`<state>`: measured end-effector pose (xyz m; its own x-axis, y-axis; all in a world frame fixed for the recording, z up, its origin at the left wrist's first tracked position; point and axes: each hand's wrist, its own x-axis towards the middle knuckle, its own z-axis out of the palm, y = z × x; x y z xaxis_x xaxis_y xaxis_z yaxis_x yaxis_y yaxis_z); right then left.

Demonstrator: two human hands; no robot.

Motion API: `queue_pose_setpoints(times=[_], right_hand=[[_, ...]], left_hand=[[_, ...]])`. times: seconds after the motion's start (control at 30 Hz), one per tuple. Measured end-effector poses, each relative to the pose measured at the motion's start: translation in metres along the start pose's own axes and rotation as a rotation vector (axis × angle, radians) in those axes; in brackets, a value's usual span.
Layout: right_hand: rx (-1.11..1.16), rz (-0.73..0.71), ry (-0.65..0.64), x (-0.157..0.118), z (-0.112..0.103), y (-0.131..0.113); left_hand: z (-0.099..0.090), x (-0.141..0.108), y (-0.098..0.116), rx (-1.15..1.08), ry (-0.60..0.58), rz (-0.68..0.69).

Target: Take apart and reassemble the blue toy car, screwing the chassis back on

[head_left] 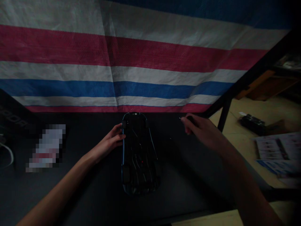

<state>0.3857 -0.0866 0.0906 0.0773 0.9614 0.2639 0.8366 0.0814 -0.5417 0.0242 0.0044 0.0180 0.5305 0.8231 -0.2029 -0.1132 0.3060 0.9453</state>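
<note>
A dark toy car (139,153) with blue edges lies upside down on the black table (94,194), its underside facing up. My left hand (110,140) rests against the car's left side near its far end, fingers apart and touching the edge. To the right of the car, my right hand (196,127) is raised with its fingers closed around a small dark tool with a thin, pale tip; its exact kind is too dark to tell. A tiny shiny piece (170,138) lies on the table between the car and my right hand.
Behind the table hangs a striped red, white and blue sheet (141,53). A pixelated flat object (48,147) and a white cable (10,155) are at the left. Beyond the dark frame at right, printed papers (270,147) and a dark object (252,123) lie lower down.
</note>
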Motion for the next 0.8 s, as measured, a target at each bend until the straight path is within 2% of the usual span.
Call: queue_pose_setpoints(times=[0.03, 0.1, 0.2, 0.3, 0.47, 0.63, 0.7, 0.8], right_hand=[[-0.050, -0.022, -0.089, -0.002, 0.006, 0.007], [-0.117, -0.065, -0.175, -0.009, 0.023, 0.020], [-0.184, -0.039, -0.222, -0.021, 0.046, 0.035], [-0.265, 0.031, -0.166, -0.029, 0.058, 0.039], [-0.455, 0.050, -0.131, -0.030, 0.061, 0.029], [-0.461, 0.023, -0.136, -0.027, 0.064, 0.020], [-0.410, -0.004, -0.139, -0.024, 0.065, 0.008], [-0.173, -0.108, -0.165, -0.017, 0.065, -0.027]], left_hand=[[0.000, 0.000, 0.000, 0.006, 0.006, -0.003], [0.001, -0.001, 0.001, 0.015, 0.009, -0.010], [0.001, -0.002, 0.002, 0.026, -0.005, -0.013], [0.001, -0.001, 0.000, 0.013, -0.018, -0.009], [0.000, 0.000, 0.000, -0.017, -0.027, -0.004], [-0.001, -0.002, 0.001, -0.022, -0.034, -0.012], [-0.001, -0.002, 0.000, -0.032, -0.026, -0.008], [0.000, -0.003, 0.000, -0.050, -0.027, -0.004]])
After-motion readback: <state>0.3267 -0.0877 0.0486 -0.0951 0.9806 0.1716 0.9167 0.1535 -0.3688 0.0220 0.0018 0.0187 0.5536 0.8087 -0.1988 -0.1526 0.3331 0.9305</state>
